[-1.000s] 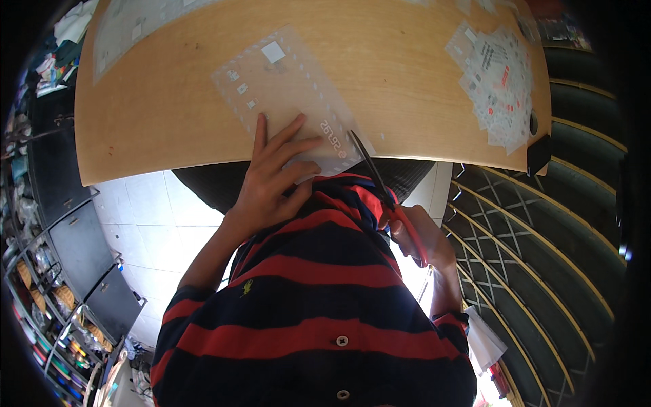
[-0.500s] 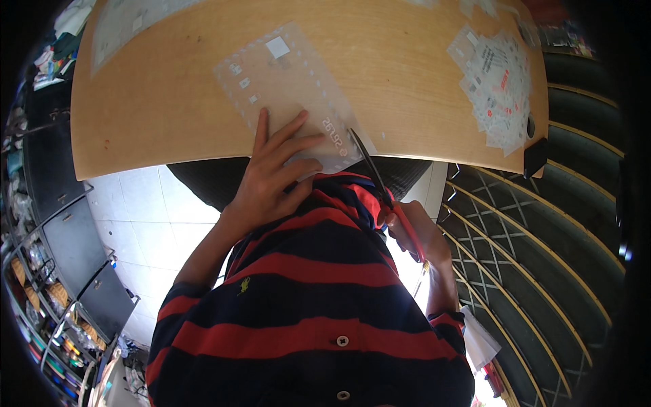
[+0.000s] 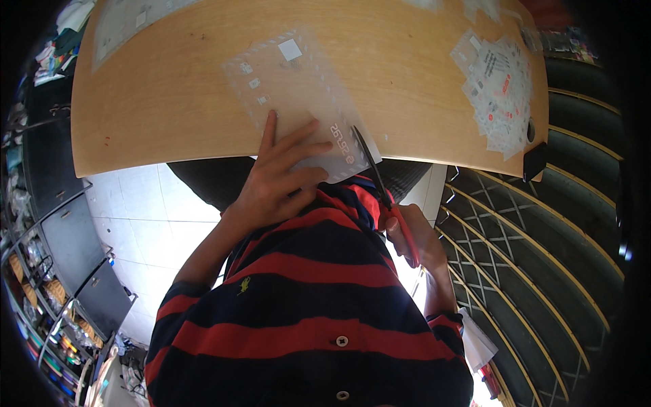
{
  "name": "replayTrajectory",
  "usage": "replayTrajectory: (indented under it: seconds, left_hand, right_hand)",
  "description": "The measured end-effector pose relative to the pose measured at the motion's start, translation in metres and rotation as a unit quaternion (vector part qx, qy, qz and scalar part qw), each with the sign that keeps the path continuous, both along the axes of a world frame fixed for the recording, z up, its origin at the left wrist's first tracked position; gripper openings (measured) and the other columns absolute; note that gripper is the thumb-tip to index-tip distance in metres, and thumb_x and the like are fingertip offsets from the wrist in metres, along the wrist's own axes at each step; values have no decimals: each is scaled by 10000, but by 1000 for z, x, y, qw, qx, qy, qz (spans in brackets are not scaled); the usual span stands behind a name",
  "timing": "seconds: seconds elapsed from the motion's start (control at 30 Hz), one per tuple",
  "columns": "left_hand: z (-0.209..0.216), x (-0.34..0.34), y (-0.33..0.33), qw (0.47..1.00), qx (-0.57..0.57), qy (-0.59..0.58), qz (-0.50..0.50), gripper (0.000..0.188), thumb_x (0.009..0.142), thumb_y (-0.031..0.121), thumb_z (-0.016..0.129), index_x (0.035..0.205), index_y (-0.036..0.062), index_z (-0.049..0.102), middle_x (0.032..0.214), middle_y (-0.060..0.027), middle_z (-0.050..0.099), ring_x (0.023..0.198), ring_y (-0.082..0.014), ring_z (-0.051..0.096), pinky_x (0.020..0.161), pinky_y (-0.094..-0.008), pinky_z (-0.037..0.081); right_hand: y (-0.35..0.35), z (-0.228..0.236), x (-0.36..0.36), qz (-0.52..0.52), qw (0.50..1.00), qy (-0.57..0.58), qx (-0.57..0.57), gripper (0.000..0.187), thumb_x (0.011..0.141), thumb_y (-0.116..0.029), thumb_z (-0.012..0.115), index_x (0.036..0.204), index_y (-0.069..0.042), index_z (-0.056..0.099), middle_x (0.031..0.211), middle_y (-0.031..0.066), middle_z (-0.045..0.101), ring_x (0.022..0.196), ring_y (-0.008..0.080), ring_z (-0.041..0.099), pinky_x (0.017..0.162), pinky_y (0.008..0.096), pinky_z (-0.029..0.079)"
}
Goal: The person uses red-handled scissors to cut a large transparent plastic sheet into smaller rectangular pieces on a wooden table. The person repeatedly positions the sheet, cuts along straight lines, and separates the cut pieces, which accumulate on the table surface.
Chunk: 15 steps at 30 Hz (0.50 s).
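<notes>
A translucent printed sheet (image 3: 308, 85) lies slanted on the wooden table, its near corner reaching past the front edge. My left hand (image 3: 281, 163) rests flat on its lower part with the fingers spread. In my right hand (image 3: 415, 230) is a pair of scissors (image 3: 373, 163) with red handles and dark blades. The blades point up and left along the sheet's right edge, near its printed lettering. They look close together; whether film lies between them I cannot tell.
On the right of the table (image 3: 169, 102) lies a pile of printed translucent pieces (image 3: 498, 95). Another larger sheet (image 3: 129, 30) is at the far left. A dark box-like object (image 3: 535, 159) sits at the right front corner. Black cabinets (image 3: 64, 237) stand left, a folding metal gate (image 3: 515, 251) right.
The sheet has shifted slightly right and toward me, with my left hand moving along on it. The scissors' handles have swung a little to the left, and the blades look closer together.
</notes>
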State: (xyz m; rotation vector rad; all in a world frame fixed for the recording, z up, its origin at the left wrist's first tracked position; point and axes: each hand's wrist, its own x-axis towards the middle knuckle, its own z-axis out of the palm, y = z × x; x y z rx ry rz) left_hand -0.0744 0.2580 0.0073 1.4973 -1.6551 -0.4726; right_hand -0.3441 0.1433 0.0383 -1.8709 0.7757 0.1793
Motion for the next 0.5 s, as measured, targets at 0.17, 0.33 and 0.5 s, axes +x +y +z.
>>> replayTrajectory:
  seconds: [0.17,0.33,0.5]
  left_hand:
    - [0,0,1,1000,-3,-6,-3,147,705,20,667,826,103,676,1191,-54,650,1337,-343,468,1153,-676,73]
    - [0,0,7,999,-21,-26,37,124,716,116,694,836,96,665,1236,-116,612,1331,-335,454,1147,-653,122]
    - [-36,-29,57,942,-67,253,209,395,861,282,627,1171,55,537,1270,-160,533,1262,-274,474,1086,-509,317]
  right_hand:
    - [-2,6,6,0,1000,2,18,734,963,-645,385,709,22,558,470,72,457,419,156,450,423,353,346]
    - [9,-3,-4,-61,994,10,86,688,968,-617,417,698,-3,575,457,14,460,384,99,454,389,264,351]
    - [30,-10,-7,-84,985,-3,150,648,975,-594,420,704,-23,564,463,-1,443,405,93,449,409,260,338]
